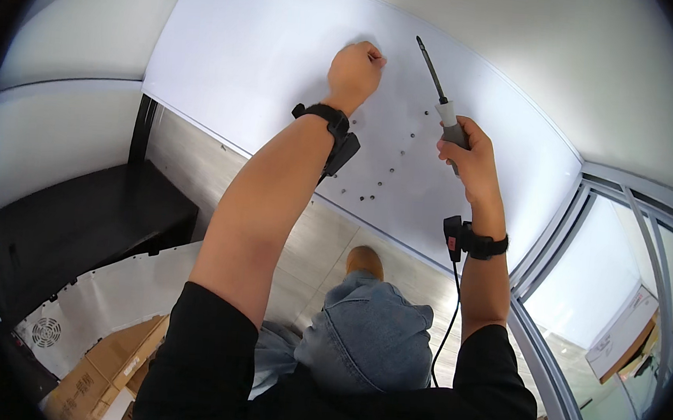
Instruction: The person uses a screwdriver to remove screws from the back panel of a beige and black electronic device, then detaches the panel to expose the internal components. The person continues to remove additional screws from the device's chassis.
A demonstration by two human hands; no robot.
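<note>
My right hand (470, 153) is wrapped round the grey handle of a screwdriver (446, 112), whose dark shaft points up and to the left above the white table (230, 54). My left hand (356, 72) is farther to the left over the tabletop, its fingers curled together. Whatever they pinch, if anything, is hidden or too small to name. Several small dark pieces, perhaps screws (391, 170), lie scattered on the white surface between my forearms and near its front edge.
A black cabinet (109, 225) stands at the left, with a perforated metal panel (112, 292) and a cardboard box (99, 369) nearer me. A metal-framed glass partition (553, 241) borders the right. A black cable (448, 327) hangs from the device on my right wrist.
</note>
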